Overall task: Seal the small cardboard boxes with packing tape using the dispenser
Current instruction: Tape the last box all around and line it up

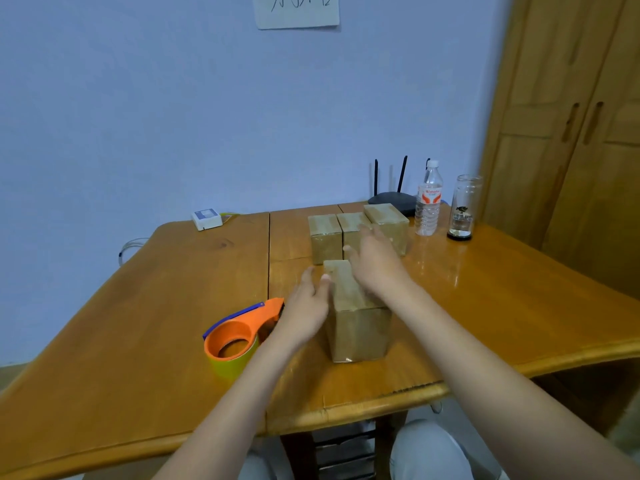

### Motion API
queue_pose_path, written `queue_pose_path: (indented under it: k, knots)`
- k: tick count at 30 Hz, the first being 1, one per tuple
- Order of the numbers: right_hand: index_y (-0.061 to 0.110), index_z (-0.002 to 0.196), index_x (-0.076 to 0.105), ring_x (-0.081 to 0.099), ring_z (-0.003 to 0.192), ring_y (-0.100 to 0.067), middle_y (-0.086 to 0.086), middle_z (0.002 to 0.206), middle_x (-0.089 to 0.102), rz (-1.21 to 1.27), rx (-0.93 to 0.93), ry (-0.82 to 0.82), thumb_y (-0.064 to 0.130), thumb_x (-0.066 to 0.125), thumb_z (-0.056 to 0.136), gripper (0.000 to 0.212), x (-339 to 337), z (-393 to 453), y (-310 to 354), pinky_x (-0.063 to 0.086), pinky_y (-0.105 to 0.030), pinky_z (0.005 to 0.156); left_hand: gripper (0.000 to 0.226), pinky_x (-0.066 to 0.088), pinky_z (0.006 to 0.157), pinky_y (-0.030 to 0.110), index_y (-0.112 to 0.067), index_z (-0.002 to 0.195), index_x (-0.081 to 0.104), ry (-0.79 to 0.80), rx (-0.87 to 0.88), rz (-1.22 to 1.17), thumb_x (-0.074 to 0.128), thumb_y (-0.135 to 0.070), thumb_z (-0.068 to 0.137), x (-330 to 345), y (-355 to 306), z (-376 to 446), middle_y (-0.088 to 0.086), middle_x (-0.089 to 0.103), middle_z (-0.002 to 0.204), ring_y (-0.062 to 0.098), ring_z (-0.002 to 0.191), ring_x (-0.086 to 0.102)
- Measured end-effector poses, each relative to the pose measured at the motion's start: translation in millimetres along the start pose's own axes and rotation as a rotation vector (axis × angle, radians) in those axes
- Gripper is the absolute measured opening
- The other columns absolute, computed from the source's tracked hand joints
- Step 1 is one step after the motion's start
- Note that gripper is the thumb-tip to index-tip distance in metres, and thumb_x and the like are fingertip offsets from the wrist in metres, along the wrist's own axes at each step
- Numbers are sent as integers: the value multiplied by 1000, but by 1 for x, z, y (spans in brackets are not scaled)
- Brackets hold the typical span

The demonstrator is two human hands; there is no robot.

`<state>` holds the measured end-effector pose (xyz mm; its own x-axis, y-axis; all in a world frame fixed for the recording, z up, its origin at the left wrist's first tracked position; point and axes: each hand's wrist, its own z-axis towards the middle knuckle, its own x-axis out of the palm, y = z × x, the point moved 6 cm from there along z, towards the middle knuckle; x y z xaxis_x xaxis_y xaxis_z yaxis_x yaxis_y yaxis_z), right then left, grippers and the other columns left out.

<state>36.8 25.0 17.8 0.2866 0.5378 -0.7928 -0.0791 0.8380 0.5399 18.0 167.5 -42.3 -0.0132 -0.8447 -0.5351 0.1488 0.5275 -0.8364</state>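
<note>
- On the wooden worktop (138, 323): four small cardboard boxes in total, one tape dispenser, one water bottle, one glass jar, one router, one small white box.
- Near box (356, 317) stands alone, just in front of the person, long axis running away from the camera; its top is partly hidden by the right hand.
- Three far boxes (356, 233) stand in a row behind it, side by side and touching; the rightmost sits slightly further back.
- Left hand (306, 306): grip open, fingers straight, lying flat against the left side of the near box; thumb tip at the box's top edge.
- Right hand (375, 261): grip open, fingers spread and relaxed, over the far end of the near box top; whether the palm touches the cardboard cannot be told.
- Near box thus lies between the two hands, held by neither in a curled grip.
- Tape dispenser (242, 337), orange with a yellowish roll, rests on the worktop just left of the left wrist, untouched.
- Water bottle (428, 199) and glass jar (463, 207) stand upright at the far right; router (393, 199) sits behind the far boxes.
- Small white box (207, 218) lies at the far left edge, well apart.
</note>
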Motion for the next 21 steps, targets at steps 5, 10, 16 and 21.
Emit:
queue_pose_path:
  k: [5,10,16,21]
  knots:
    - [8,144,48,43,140,-34,-15,148,50,-234,-129,258,57,34,104,65,31,7,28,29,-53,119,52,41,97,36,-19,150,34,-180,38,179,49,-15,100,-59,11,12,7,55,121,28,122,52]
    - [12,144,49,36,144,-36,-16,151,47,-346,-179,318,56,35,103,62,65,6,14,15,-52,125,84,48,96,35,-24,159,10,160,-242,674,60,-11,93,-104,61,16,16,45,149,28,127,53]
    - [16,157,32,27,149,-33,-13,161,33,-287,-178,297,49,38,101,65,66,13,5,12,-45,126,78,49,88,29,-24,151,36,327,-319,874,76,-33,85,-113,102,10,3,50,145,24,124,54]
    - [15,155,34,30,149,-27,-10,160,36,-134,-151,253,45,40,105,59,52,5,10,16,-45,125,46,45,73,26,-17,121,64,212,-264,725,77,-40,83,-107,112,16,1,68,113,17,94,60]
